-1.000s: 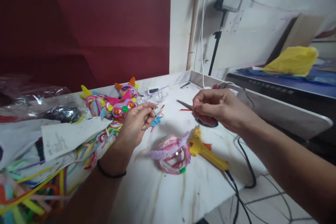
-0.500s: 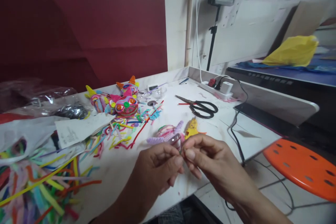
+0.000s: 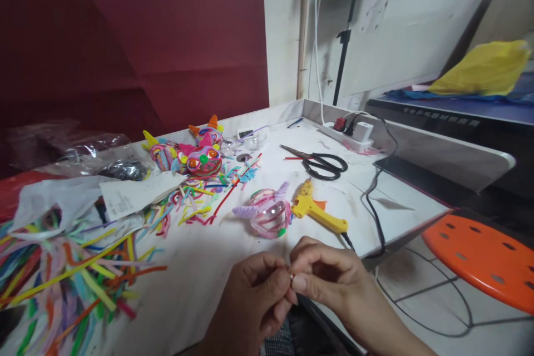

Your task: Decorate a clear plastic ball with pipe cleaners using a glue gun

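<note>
My left hand (image 3: 261,295) and my right hand (image 3: 334,283) meet at the fingertips near the table's front edge. Both pinch something tiny between thumbs and forefingers, too small to name. Just beyond them lies a clear round ball (image 3: 270,214) wrapped in pink strips, with two lilac fuzzy horns and a green spot. Right of the ball rests a yellow glue gun (image 3: 319,212) on its side. Black-handled scissors (image 3: 323,166) lie farther back, partly over a red strip.
Finished colourful ornaments (image 3: 204,160) sit at the back left. Loose fuzzy strips (image 3: 83,283), a paper slip (image 3: 139,194) and plastic bags cover the left. A power strip (image 3: 348,136) with cables stands at the back right, an orange stool (image 3: 479,261) beside the table.
Both hands, still pinched together, have moved down toward the table's front edge. The pink ball and the glue gun, partly hidden before, now show fully. The view has shifted slightly.
</note>
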`<state>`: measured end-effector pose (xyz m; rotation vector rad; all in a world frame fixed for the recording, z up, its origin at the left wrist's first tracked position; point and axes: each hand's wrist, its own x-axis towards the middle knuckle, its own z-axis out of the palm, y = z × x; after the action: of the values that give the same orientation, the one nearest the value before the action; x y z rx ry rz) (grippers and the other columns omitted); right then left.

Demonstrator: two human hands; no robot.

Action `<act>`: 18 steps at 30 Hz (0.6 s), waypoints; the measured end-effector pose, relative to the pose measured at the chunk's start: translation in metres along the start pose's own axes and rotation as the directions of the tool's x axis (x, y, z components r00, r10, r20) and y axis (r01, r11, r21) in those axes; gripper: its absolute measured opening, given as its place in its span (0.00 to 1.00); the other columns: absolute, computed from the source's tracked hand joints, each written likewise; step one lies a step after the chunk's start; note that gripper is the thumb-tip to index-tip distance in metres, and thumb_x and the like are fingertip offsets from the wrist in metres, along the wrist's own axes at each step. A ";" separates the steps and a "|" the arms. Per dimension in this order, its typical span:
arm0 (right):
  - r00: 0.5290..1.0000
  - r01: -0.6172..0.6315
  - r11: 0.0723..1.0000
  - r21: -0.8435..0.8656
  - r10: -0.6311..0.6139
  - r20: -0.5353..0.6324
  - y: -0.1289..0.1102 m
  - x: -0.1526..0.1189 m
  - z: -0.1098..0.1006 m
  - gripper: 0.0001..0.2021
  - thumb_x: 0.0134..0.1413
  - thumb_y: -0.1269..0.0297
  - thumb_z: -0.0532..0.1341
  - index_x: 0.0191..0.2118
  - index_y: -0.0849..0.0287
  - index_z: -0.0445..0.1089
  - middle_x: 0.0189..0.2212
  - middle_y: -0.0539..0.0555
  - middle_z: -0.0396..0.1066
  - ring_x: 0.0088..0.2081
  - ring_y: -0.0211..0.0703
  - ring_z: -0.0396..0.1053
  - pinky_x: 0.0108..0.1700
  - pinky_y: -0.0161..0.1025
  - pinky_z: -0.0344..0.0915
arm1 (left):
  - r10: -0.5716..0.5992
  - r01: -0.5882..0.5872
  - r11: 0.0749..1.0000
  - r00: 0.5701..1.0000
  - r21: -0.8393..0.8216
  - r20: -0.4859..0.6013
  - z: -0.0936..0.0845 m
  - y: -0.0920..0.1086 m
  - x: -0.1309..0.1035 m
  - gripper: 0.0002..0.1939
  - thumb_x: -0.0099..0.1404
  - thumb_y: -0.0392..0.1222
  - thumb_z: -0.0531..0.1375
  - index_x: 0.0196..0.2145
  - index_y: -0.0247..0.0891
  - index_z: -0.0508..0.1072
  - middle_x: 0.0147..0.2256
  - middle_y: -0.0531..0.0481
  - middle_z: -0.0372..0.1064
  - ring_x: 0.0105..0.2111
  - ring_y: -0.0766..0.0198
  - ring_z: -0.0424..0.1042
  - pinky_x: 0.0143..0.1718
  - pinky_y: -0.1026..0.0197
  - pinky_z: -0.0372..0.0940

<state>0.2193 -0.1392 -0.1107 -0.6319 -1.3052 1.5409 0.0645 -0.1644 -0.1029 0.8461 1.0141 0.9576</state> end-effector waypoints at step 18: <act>0.933 0.352 0.741 -0.573 -0.230 0.276 -0.017 -0.018 -0.022 0.06 0.63 0.72 0.58 0.33 0.57 0.66 0.28 0.47 0.67 0.31 0.33 0.66 0.31 0.29 0.60 | -0.026 0.029 0.998 0.998 0.050 -0.057 0.010 -0.009 -0.005 0.27 0.46 0.63 0.69 0.23 0.34 0.69 0.17 0.55 0.65 0.11 0.79 0.49 0.12 0.72 0.43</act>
<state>0.2508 -0.1466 -0.1049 -0.6441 -1.9838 0.9078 0.0749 -0.1738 -0.1069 0.8495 1.0999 0.9397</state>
